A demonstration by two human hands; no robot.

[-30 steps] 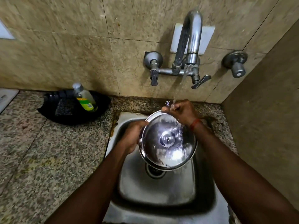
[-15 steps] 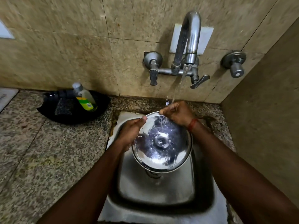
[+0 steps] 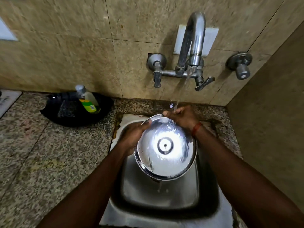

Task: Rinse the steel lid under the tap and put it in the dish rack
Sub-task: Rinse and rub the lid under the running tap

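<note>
Fingers of my right hand [image 3: 183,118] are curled together over the far rim of the lid [image 3: 166,155], with the thumb tip on the rim's edge, so they pinch the rim. Left hand [image 3: 134,137]: the thumb lies along the lid's upper-left rim, on the face toward me. The other fingers go behind the lid and are hidden, so I cannot tell how they lie. Both hands hold the lid, and it touches nothing else.

Lid position: in the air over the sink [image 3: 164,206], tilted. The far edge is high, at the stream, and the near edge is low, over the middle of the basin. The face toward me is shiny and wet, with a ring and a small dark dot at its centre and strong glare around the ring.

Water [image 3: 182,89]: a thin stream from the tap [image 3: 195,38] lands on my right knuckles and the lid's far rim, then sheets down the face. Drops fall from the lid's low edge into the sink.

Tap: a curved spout on the tiled wall [image 3: 74,46]. A handle [image 3: 157,78] at its left points down, and a lever [image 3: 204,83] at its right is angled out. A separate valve [image 3: 241,68] sits on the wall farther right, apart from the tap.

Red thread [image 3: 196,128] around my right wrist, just beside the lid's rim.

Counter [image 3: 49,162]: speckled granite, left of the sink. A black tray [image 3: 102,119] sits at its back against the wall. It holds a leaning bottle [image 3: 88,101] with a green-yellow label and a dark pad [image 3: 65,110] beside it. The label text is too blurred to read.
</note>
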